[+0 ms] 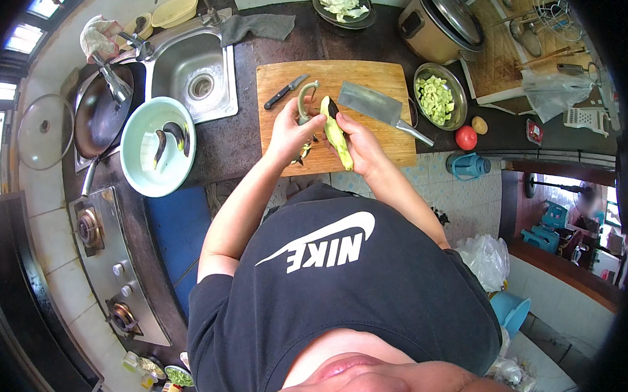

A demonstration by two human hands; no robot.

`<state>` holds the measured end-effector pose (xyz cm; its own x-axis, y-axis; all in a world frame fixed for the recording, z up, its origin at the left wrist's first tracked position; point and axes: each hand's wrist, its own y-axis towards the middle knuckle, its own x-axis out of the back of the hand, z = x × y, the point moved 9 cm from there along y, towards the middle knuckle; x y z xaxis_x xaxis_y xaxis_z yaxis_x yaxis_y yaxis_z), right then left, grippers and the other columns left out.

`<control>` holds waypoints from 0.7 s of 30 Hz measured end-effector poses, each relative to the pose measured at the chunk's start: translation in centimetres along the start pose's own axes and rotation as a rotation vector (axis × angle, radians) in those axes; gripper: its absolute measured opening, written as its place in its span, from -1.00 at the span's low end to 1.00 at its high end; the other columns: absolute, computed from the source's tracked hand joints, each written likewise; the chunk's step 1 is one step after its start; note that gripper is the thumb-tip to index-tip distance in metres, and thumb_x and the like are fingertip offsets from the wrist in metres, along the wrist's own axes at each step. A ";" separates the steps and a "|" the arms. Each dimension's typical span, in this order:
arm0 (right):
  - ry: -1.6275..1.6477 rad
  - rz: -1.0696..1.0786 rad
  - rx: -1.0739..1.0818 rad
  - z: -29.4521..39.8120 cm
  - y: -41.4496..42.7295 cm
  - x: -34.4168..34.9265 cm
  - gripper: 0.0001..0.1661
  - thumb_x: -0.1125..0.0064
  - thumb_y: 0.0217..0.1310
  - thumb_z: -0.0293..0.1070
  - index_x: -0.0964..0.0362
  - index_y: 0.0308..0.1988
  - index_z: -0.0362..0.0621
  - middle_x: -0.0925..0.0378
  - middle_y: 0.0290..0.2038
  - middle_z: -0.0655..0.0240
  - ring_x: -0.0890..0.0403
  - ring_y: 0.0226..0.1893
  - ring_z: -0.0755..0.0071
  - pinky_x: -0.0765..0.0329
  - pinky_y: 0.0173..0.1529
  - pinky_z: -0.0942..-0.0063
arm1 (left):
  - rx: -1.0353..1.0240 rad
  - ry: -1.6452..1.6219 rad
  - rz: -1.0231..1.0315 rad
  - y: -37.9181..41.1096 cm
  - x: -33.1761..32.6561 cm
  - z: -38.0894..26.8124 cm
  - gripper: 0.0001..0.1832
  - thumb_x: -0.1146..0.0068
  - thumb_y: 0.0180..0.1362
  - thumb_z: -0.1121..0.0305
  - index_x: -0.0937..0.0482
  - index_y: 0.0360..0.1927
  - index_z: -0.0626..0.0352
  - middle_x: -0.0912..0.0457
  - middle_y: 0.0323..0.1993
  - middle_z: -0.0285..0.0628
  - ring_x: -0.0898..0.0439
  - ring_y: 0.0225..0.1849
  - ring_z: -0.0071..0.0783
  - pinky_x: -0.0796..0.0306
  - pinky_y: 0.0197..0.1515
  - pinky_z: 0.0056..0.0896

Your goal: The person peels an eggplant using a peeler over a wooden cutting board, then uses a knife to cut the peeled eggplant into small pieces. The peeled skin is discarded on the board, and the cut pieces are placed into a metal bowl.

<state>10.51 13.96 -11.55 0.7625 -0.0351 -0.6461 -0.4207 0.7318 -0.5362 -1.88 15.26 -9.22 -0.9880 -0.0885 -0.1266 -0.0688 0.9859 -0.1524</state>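
Note:
My left hand (288, 129) grips a vegetable peeler (304, 102) with a pale grey-green curved frame. In my right hand (360, 142) is a slim eggplant (335, 135), its pale green flesh mostly bared and a dark strip of skin left near the top end. Both hands are over a wooden cutting board (387, 77), close together. Dark peelings (304, 153) lie under my left hand, partly hidden by it. On the board, a small black-handled knife (286, 91) rests at the upper left and a cleaver (371, 103) slants to the right.
Dark eggplants (174, 131) lie in a mint-green basin (131, 168) beside the sink (176, 65). A metal bowl (463, 100) right of the board holds pale diced pieces (435, 98). Nearby are a tomato (466, 137), a rice cooker (430, 33) and a gas stove (133, 301).

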 end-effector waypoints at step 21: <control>0.058 0.017 -0.044 -1.7 2.4 2.1 -0.58 0.29 0.39 -0.08 -0.32 -0.05 -0.16 -0.52 -0.25 0.23 -0.52 -0.31 0.42 -0.51 -0.26 0.46 | -0.100 0.763 -0.185 1.0 4.4 7.3 -0.69 -0.28 -0.14 0.26 -0.56 -0.34 0.23 -0.57 -0.58 -0.11 -0.58 -0.44 -0.09 -0.45 -0.29 -0.24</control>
<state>10.24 14.54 -15.08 0.7256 -0.0636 -0.6852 -0.4555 0.7020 -0.5475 -5.29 14.81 -17.09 -0.7790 -0.1659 0.6048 -0.2173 0.9760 -0.0122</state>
